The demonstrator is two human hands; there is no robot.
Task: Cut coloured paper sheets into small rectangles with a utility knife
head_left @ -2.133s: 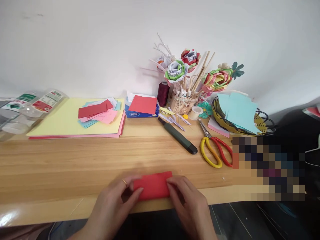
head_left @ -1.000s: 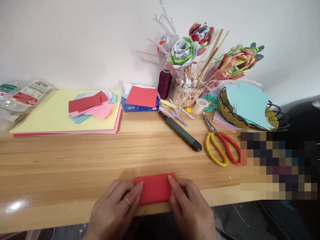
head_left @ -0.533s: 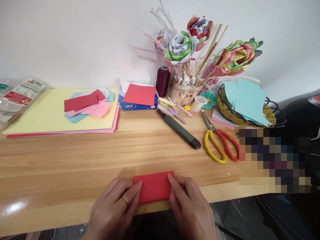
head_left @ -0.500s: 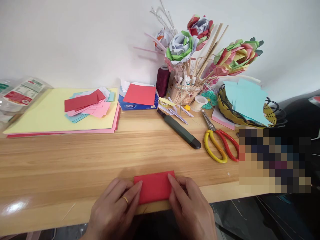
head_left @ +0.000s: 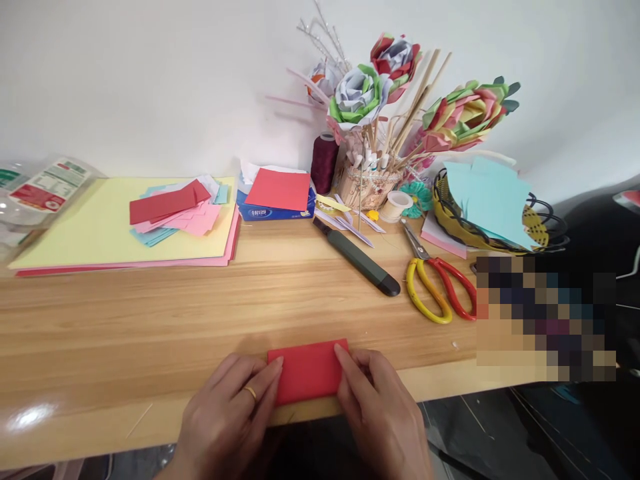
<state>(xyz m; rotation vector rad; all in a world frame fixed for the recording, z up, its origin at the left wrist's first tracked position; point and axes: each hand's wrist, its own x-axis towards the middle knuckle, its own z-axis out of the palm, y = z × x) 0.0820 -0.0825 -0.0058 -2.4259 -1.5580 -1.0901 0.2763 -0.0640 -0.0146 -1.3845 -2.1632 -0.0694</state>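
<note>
A folded piece of red paper (head_left: 310, 373) lies at the table's front edge, its long side running left to right. My left hand (head_left: 230, 400) pinches the left end, with the fingers closed and a ring on one of them. At the right end, my right hand (head_left: 377, 400) grips the paper with its fingertips, the index finger resting near the upper corner. Beyond the hands, a dark green utility knife (head_left: 357, 257) and scissors (head_left: 430, 280) with yellow and red handles lie on the table (head_left: 200, 313).
Coloured sheets (head_left: 75, 233) with small paper strips (head_left: 170, 207) on top lie at the left. A blue tissue pack (head_left: 275, 210) carries a red square sheet (head_left: 280, 189). Paper flowers (head_left: 360, 97) stand in a wooden holder (head_left: 367, 187). At the right, a basket (head_left: 443, 207) holds light blue paper (head_left: 493, 200).
Both hands keep their hold on the red paper, which has hardly moved. The view has shifted very slightly.
</note>
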